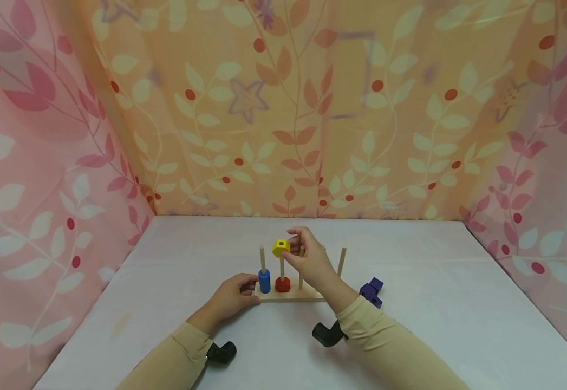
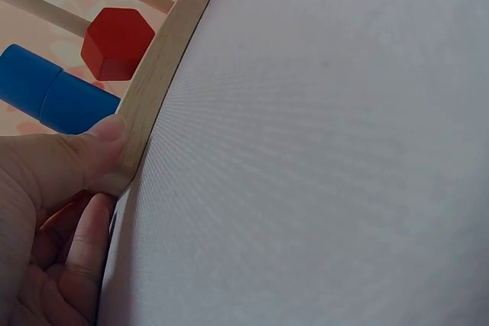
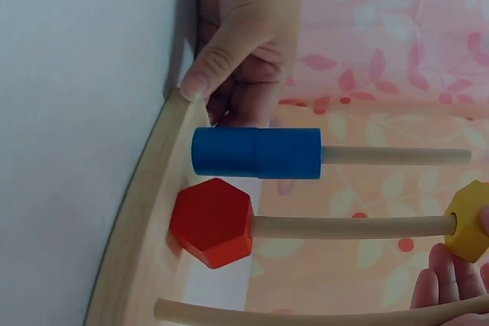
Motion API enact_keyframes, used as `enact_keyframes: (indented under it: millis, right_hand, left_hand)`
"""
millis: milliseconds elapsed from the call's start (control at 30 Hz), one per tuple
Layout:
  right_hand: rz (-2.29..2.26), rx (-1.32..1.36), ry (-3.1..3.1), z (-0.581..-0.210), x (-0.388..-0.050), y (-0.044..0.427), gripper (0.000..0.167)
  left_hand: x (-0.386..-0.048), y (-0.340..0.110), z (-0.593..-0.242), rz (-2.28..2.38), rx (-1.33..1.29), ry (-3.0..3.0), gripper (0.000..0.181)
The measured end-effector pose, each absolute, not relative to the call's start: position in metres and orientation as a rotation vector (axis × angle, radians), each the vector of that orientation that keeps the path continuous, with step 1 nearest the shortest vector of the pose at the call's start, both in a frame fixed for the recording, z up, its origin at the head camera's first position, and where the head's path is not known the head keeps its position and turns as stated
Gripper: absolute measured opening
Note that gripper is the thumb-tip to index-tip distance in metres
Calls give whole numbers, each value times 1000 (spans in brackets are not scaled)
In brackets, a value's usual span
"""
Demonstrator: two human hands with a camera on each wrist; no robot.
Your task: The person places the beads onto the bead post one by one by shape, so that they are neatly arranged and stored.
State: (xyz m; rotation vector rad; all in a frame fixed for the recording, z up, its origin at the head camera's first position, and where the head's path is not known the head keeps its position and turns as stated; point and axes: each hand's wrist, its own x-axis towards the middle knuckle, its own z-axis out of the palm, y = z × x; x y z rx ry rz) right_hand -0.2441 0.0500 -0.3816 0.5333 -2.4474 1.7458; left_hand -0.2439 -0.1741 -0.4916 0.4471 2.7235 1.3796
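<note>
Blocks of purple (image 1: 371,293), count unclear, by the right sleeve (image 1: 385,336), two blue cylinders (image 3: 256,153) and one red block (image 1: 282,284) on a rack (image 1: 293,296) partly hidden by the right hand (image 1: 311,261), one yellow block (image 1: 279,250) pinched in that hand's fingers atop the red block's peg (image 1: 282,269), rack end pinched by the left hand (image 1: 234,294).

White-covered table (image 1: 273,346) before me, faint yellowish mark (image 1: 122,323) on it to my left, orange-yellow leaf-print backdrop (image 1: 307,124) behind, purple star outline (image 1: 247,100) on it, pink leaf-patterned drapes (image 1: 25,184) at my left and right.
</note>
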Motion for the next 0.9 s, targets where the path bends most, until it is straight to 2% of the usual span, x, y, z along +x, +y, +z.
enact_keyframes:
  millis: [133,333,600,900]
  right_hand:
    - [1805,526,-2429,-382,-240,49,48]
    - [1854,438,-2434,-392,-242,48,46]
    - [1946,361,-2432,-401,-243,46,29]
    - [1956,306,-2473,-404,-241,47,25]
  left_hand:
    - [-243,-174,-490,1387,426,2717,48]
    - [-244,-174,-490,1381,403,2723,49]
    - [-244,-174,-489,1366,397,2726,48]
    - [-245,-175,-492,1354,407,2726,49]
